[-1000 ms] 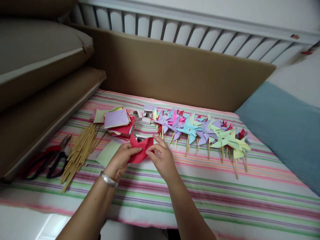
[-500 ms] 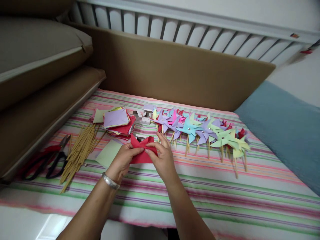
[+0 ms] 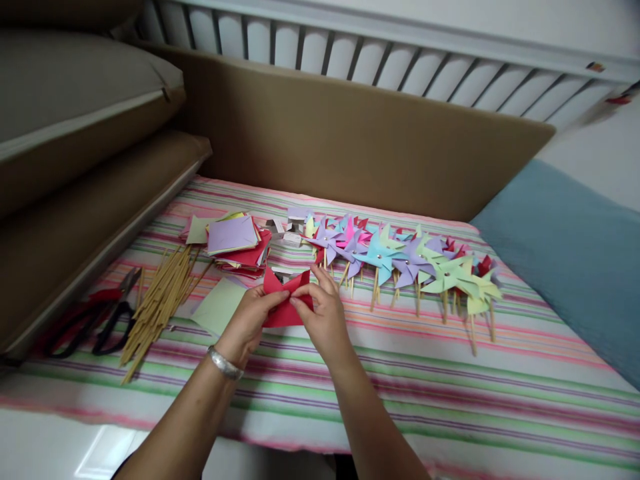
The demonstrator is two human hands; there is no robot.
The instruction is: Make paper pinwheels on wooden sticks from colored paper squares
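Both hands pinch a piece of red paper [image 3: 283, 300] just above the striped cloth [image 3: 400, 387]. My left hand [image 3: 249, 321], with a silver bracelet on the wrist, grips its left side. My right hand [image 3: 323, 313] holds its right side, thumb and forefinger pressed on a folded corner near the middle. Two red points stick up above my fingers. A pale green paper square [image 3: 219, 305] lies flat just left of my left hand.
A row of finished paper pinwheels [image 3: 400, 260] on wooden sticks lies behind and right of my hands. A stack of coloured paper squares [image 3: 233, 240], a bundle of wooden sticks [image 3: 160, 300] and scissors [image 3: 95, 320] lie to the left. Brown cushions [image 3: 350, 140] stand behind.
The red paper has been folded further inward; its corners now stand up as two points. Both hands stayed in nearly the same place.
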